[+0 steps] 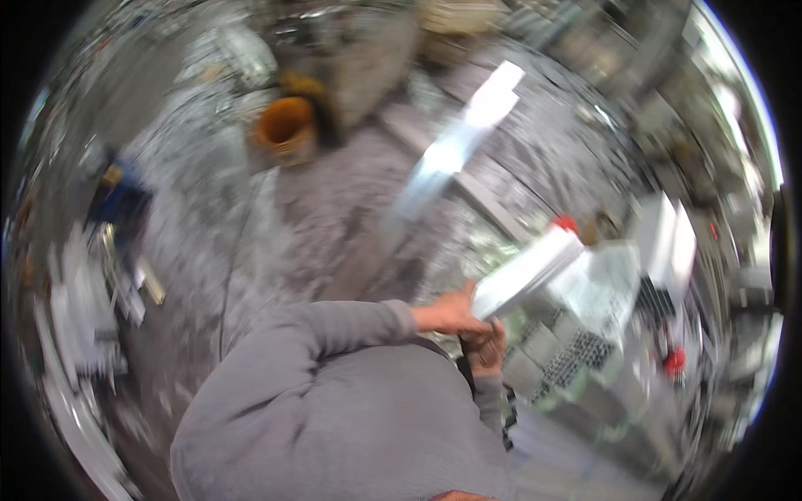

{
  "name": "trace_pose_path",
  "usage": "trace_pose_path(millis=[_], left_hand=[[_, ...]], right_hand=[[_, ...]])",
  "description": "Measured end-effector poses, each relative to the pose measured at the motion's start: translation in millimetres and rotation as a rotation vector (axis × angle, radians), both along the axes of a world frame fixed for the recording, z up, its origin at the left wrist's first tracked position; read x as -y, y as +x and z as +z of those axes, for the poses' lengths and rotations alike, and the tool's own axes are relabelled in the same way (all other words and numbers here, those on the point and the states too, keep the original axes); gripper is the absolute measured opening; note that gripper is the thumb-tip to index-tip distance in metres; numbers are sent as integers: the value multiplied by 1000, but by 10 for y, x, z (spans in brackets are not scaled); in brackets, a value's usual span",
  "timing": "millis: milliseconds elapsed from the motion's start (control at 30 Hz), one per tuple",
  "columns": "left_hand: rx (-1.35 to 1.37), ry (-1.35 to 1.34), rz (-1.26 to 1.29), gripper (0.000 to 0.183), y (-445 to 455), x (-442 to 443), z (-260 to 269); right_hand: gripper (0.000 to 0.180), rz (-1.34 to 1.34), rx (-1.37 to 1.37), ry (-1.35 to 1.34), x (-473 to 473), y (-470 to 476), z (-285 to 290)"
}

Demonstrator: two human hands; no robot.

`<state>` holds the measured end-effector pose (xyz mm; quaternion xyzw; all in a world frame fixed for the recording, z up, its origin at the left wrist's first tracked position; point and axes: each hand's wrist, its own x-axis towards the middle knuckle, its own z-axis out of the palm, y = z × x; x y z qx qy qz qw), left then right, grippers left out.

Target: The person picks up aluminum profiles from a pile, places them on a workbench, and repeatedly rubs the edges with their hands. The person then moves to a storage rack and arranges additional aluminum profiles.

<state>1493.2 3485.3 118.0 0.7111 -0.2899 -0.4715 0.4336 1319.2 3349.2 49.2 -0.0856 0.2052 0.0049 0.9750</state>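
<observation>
A bright white, long straight-edged bundle (526,269), perhaps of strips or profiles, points away to the upper right. My left hand (448,313) grips its near end from the left side. My right hand (487,347) is closed at the same end, just below and to the right, with its fingers partly hidden. Motion blur hides the bundle's material and how its pieces lie. Beyond its far end a small red thing (565,223) shows. Under and right of the bundle are stacked grey pieces with many open cell-like ends (573,357), with pale clear sheeting (601,282) beside them.
An orange bucket (285,128) stands on the stained floor (326,206) at the upper left. A pale bar (492,206) lies beyond the stacks. Long white pieces (81,313) lie at the far left near a blue object (122,191). White box-like pieces (664,244) stand at the right.
</observation>
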Motion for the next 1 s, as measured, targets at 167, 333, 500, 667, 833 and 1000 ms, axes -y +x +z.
trace_pose_path(millis=[167, 333, 500, 667, 833, 1000], left_hand=[[153, 4, -154, 94, 569, 1278, 129], [173, 9, -244, 90, 1106, 2343, 333], [165, -6, -226, 106, 1518, 3433, 184], [32, -91, -118, 108, 2085, 4714, 30], [-60, -159, -137, 106, 2446, 5957, 349], [-31, -196, -141, 101, 2806, 6940, 457]], right_hand=[[52, -207, -273, -303, 868, 529, 448], [49, -350, -362, -325, 1697, 1190, 914], [50, -255, -343, -348, 2840, 1653, 876], [60, -238, -80, -418, 4260, 2355, 589], [59, -223, -74, -464, 5696, 2718, 773], [61, -350, -43, -428, 6572, 3159, 845]])
